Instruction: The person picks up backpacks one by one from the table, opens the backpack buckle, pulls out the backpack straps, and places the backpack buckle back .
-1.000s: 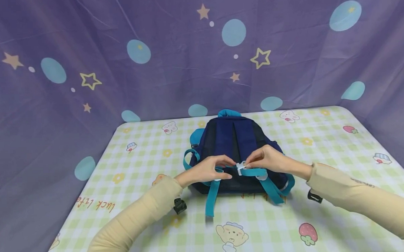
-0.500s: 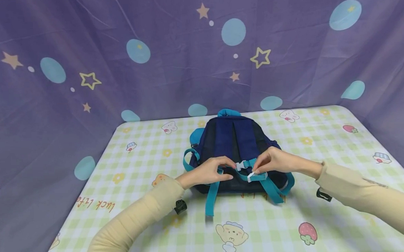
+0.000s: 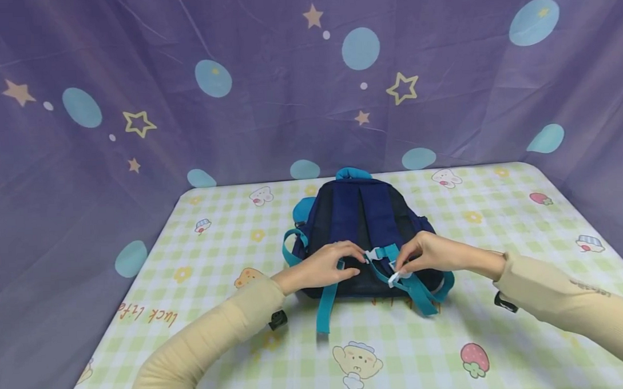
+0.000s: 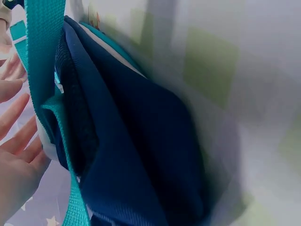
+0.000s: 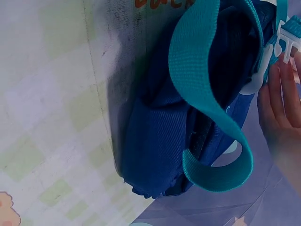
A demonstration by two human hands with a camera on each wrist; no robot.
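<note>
A dark blue backpack [image 3: 364,215] with teal straps lies on the table, its back panel facing up. Over the lower panel, my left hand [image 3: 326,266] has its forefinger tip at the end of a white plastic buckle [image 3: 373,255], thumb held apart. In the left wrist view, the left hand [image 4: 21,160] shows fairly straight fingers, their tips partly hidden by the bag. My right hand [image 3: 429,252] pinches a small white plastic clip [image 3: 394,279] on a teal strap. Beside the right fingers, the right wrist view shows a pronged white buckle [image 5: 287,41].
Two loose strap ends, one on the left [image 3: 327,311] and one on the right [image 3: 423,299], hang over the bag's near edge. Underneath is a green checked tablecloth [image 3: 218,335] with cartoon prints. A purple curtain [image 3: 268,121] stands behind the table.
My right hand has moved right and slightly down, drawing the white clip away from the buckle at the left fingertips. The left hand has barely moved.
</note>
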